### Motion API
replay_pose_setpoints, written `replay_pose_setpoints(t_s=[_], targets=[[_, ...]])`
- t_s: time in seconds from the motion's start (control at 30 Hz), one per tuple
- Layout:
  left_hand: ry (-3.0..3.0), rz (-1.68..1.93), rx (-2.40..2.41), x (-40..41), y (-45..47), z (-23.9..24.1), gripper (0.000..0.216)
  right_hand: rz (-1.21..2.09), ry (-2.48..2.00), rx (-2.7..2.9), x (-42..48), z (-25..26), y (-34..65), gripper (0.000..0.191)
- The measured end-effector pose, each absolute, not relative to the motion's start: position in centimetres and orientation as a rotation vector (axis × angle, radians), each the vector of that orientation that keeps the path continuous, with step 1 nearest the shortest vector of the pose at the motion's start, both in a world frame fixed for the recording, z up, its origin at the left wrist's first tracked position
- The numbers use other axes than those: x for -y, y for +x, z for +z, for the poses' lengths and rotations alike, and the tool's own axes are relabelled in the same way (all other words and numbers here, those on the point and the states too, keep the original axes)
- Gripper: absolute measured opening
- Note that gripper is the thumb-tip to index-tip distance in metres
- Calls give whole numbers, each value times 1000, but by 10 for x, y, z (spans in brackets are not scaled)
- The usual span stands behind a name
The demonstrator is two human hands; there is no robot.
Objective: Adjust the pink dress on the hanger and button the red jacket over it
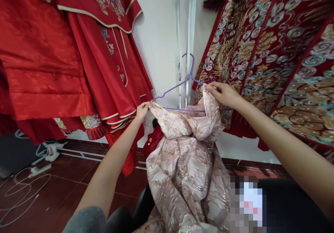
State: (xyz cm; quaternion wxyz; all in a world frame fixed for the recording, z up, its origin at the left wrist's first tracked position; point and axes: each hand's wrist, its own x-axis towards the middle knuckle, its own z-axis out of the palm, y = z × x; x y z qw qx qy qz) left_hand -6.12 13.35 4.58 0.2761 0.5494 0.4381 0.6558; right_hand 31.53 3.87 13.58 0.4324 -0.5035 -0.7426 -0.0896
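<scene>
A pale pink dress (180, 156) with a shiny gold pattern hangs in front of me, its skirt running down toward my legs. Behind its neckline is a purple wire hanger (174, 87), with the hook pointing up. My left hand (142, 110) pinches the dress at its left shoulder, close to the hanger's left end. At the other shoulder, my right hand (221, 92) grips the dress fabric over the hanger's right arm. The hanger's right end shows just past the dress.
Red garments (104, 69) hang on the left, and heavily embroidered red ones (261, 59) on the right. White metal poles (191, 24) stand against the wall. A white cable (26, 187) and power strip (40, 170) lie on the tiled floor (70, 191). A blurred patch covers the lower right.
</scene>
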Motion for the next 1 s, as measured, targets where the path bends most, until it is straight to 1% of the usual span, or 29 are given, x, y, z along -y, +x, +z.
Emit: replay_pose_setpoints(t_s=[0.07, 0.2, 0.3, 0.4, 0.5, 0.7, 0.87, 1.0], targets=[[1501, 1762, -1145, -135, -57, 63, 15, -218, -1255, 1855, -38, 136, 315, 34], [1731, 1732, -959, -125, -31, 115, 13, -214, -1250, 1863, -35, 136, 313, 35], [1916, 1624, -802, -105, 1, 151, 14, -226, -1237, 1863, -32, 134, 311, 35], [1986, 1512, -656, -82, 32, 170, 14, -247, -1250, 1850, -31, 131, 311, 35], [2078, 1428, -575, -68, 53, 169, 9, -284, -1270, 1829, -30, 130, 311, 34], [1939, 1541, -572, -64, 55, 159, 6, -269, -1243, 1862, -26, 133, 313, 38], [1950, 1622, -692, -66, 11, 151, 14, -230, -1224, 1795, -6, 130, 331, 44], [1998, 1736, -900, -74, -36, 125, 24, -198, -1230, 1806, 6, 115, 352, 45]])
